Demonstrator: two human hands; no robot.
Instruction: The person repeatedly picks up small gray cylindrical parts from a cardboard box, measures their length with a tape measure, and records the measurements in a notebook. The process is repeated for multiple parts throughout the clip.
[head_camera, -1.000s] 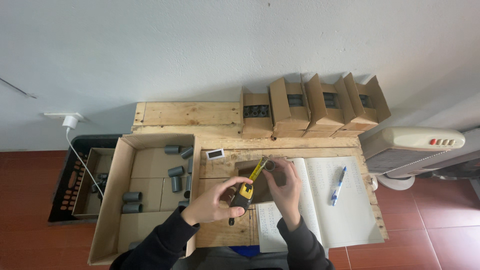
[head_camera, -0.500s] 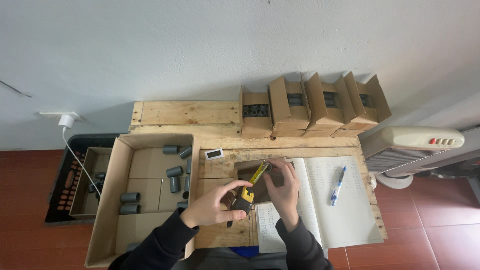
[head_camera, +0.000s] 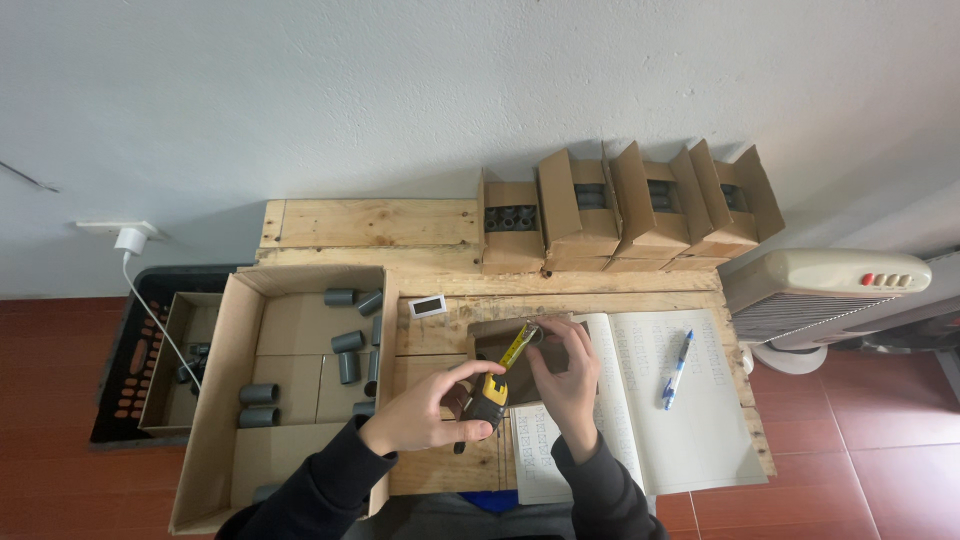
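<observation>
Tape measure (head_camera: 492, 392), yellow and black, sits pinched in the left hand (head_camera: 425, 415) near the wooden table's (head_camera: 370, 222) front edge. Its blade runs far-right to the right hand (head_camera: 565, 375), whose fingers press a grey pipe piece (head_camera: 533, 335) beside the open notebook (head_camera: 650, 400).

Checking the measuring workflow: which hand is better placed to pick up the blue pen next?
Right, probably: the right hand is nearer the blue pen, while the left hand grips the tape measure.
</observation>
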